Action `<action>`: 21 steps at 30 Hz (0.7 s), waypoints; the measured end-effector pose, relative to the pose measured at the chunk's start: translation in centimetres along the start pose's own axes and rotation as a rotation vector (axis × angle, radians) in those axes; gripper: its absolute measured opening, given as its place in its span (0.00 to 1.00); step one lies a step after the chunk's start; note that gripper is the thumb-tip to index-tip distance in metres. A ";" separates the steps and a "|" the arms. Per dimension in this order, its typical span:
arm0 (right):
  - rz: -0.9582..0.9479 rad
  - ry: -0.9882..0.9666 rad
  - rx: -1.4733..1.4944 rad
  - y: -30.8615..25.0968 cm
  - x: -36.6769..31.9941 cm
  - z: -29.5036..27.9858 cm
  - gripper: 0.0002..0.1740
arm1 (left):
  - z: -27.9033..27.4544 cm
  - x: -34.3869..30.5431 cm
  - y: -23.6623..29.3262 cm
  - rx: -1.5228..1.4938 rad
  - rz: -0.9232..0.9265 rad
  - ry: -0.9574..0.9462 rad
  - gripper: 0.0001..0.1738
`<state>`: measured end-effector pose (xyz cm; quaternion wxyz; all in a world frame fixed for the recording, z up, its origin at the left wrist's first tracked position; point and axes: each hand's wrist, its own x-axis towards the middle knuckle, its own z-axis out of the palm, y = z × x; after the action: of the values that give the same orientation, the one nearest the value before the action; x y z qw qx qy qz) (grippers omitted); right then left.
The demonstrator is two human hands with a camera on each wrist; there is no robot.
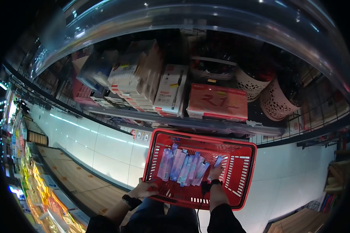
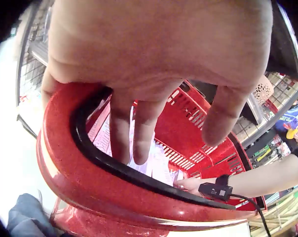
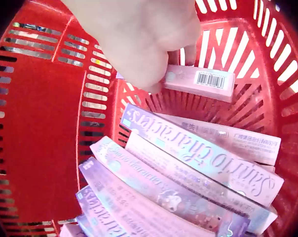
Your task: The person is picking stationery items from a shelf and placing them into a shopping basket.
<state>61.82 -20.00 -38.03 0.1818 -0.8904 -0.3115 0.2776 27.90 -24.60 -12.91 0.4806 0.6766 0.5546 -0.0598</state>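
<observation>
A red plastic shopping basket (image 1: 200,136) holds a row of slim pink and purple boxes (image 1: 179,165), some printed "Sanrio characters". At the basket's right side, my right hand (image 1: 216,173) reaches in and grips one slim pink box (image 3: 201,81), its barcode end sticking out past the fingers. That box lies apart from the row, above it in the right wrist view. My left hand (image 1: 143,190) is at the basket's near left corner. In the left wrist view its fingers (image 2: 144,131) extend loosely over the black-trimmed rim (image 2: 124,173) into the basket.
Beyond the basket is a dark shelf with stacked white boxes (image 1: 132,75), a red "R1" box (image 1: 217,101) and lattice-patterned bins (image 1: 278,101). Wooden shelving (image 1: 93,186) and bright yellow packages (image 1: 46,194) line the left. A black cable (image 1: 198,221) hangs from the right wrist.
</observation>
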 end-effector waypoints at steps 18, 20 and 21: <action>0.442 -0.715 0.893 2.0 -3.9 3.7 0.24 | 0.8 -0.2 -0.7 0.083 0.052 0.067 0.20; 0.338 -0.688 0.829 1.1 -4.6 3.9 0.22 | 0.3 -0.3 0.0 0.055 0.030 0.049 0.20; 0.328 -0.686 0.824 0.9 -4.8 4.0 0.22 | 0.0 -0.2 0.4 0.061 0.024 0.067 0.19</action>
<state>56.68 -23.23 -39.74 0.3573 -0.6411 -0.0759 0.6750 28.14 -24.76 -12.57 0.4418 0.6991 0.5601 -0.0483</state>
